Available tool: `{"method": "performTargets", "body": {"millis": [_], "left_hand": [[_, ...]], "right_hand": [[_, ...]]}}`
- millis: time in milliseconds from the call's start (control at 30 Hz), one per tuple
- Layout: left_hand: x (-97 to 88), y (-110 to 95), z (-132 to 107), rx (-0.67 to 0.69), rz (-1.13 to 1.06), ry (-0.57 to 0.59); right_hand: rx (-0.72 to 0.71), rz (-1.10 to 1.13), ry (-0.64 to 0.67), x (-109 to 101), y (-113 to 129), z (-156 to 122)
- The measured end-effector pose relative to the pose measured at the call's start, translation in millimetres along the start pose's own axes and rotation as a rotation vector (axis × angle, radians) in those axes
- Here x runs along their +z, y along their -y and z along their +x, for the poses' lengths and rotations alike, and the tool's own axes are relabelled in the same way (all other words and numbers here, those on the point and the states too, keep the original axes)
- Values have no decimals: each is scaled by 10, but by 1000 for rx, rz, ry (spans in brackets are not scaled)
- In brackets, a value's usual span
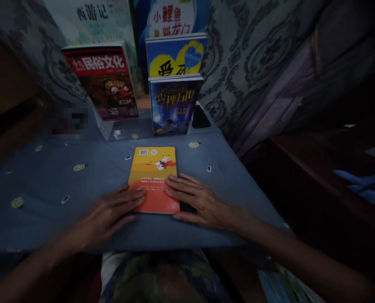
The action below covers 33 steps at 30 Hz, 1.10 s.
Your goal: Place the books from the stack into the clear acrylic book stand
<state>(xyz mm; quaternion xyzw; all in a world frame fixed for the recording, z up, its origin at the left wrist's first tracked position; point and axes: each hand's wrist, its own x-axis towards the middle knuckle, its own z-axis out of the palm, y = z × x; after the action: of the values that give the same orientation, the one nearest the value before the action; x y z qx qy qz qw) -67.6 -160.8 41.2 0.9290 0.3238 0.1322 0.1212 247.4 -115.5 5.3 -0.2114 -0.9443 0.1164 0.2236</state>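
A closed book (154, 176) with a yellow-to-orange cover lies flat on the table, its printed text upside down to me and a barcode at its far left corner. My left hand (113, 210) rests on its left edge, fingers stretched over the cover. From the other side my right hand (200, 200) lies on the right edge with its fingers flat and apart. A black flat object (187, 207) shows partly beneath my right hand; I cannot make out what it is.
Beyond the book stand a red-topped book (107, 84) on a clear stand (107, 128), and a dark blue book (173, 105) before a blue and yellow one (176, 54). A black phone-like slab (201, 117) lies behind them. The blue tablecloth (92, 185) ends at right.
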Motion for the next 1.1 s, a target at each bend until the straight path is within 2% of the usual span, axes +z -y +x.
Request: {"method": "performTargets", "body": {"millis": [133, 233, 333, 533, 667, 767, 867, 933, 1000, 1100], "left_hand": [[10, 132, -97, -103, 63, 1], [63, 121, -134, -101, 67, -10], [107, 11, -220, -79, 66, -13], [297, -365, -535, -8, 200, -63], [357, -522, -628, 83, 317, -95], [238, -528, -599, 96, 236, -147], [64, -457, -471, 38, -28, -314], [-4, -384, -297, -70, -263, -452], [3, -296, -34, -265, -517, -604], [114, -154, 464, -540, -798, -945]], "right_hand": [[20, 25, -2, -4, 8, 17], [7, 40, -15, -18, 63, 6], [2, 26, 6, -61, 213, -81], [-31, -67, 70, -54, 659, -455], [-40, -90, -38, -61, 852, -584], [-35, -20, -90, -183, 885, -546], [13, 88, -231, -340, 835, -408], [72, 145, -332, -419, 769, -252], [135, 189, -438, -452, 682, -46], [261, 259, -688, -394, 512, 306]]}}
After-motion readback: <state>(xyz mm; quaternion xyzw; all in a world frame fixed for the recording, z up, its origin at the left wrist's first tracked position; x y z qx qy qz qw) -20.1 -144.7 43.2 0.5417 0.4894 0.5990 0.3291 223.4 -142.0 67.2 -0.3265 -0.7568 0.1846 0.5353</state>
